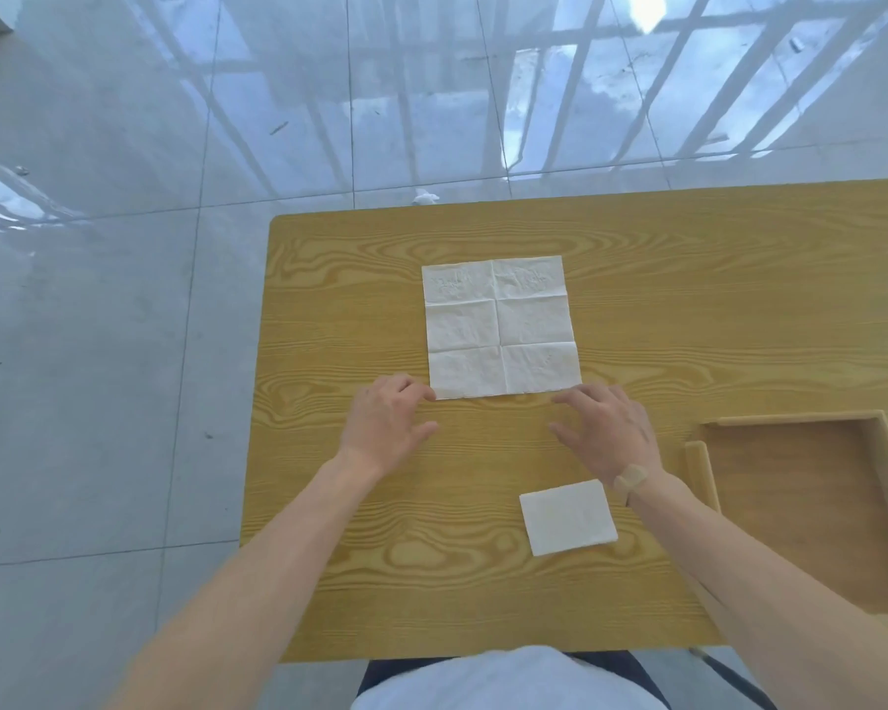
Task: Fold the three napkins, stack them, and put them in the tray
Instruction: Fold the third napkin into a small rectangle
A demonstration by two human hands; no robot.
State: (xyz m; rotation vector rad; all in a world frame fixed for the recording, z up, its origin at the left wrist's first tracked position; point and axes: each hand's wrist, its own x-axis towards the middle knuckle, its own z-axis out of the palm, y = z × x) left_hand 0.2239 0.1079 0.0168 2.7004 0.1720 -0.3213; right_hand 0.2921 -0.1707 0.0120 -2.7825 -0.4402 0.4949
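The left hand (388, 425) hovers low over the surface (329, 530) with fingers spread and palm down, its fingertips (421, 389) at the near left corner of the unfolded napkin (501, 325); whether they touch the paper I cannot tell. The right hand (608, 433) is likewise spread and empty, palm down, its index finger reaching to the napkin's near right corner. A pale adhesive plaster (631, 476) sits on the right wrist.

The unfolded napkin lies flat and open near the middle of the surface, a little toward the far edge, its creases dividing it into six panels. Its near edge runs between the two hands.

A folded napkin (567, 517) rests closer to the near edge of the surface, just beside the right forearm and well apart from the open one. It is a small white rectangle, slightly turned.

The wooden tray (698, 468) sits at the right side of the surface, near the near right corner, partly cut off by the frame. No napkin shows in the part of it that is visible.

Beyond the far edge of the surface the glossy tiled floor (124, 299) reflects window bars.
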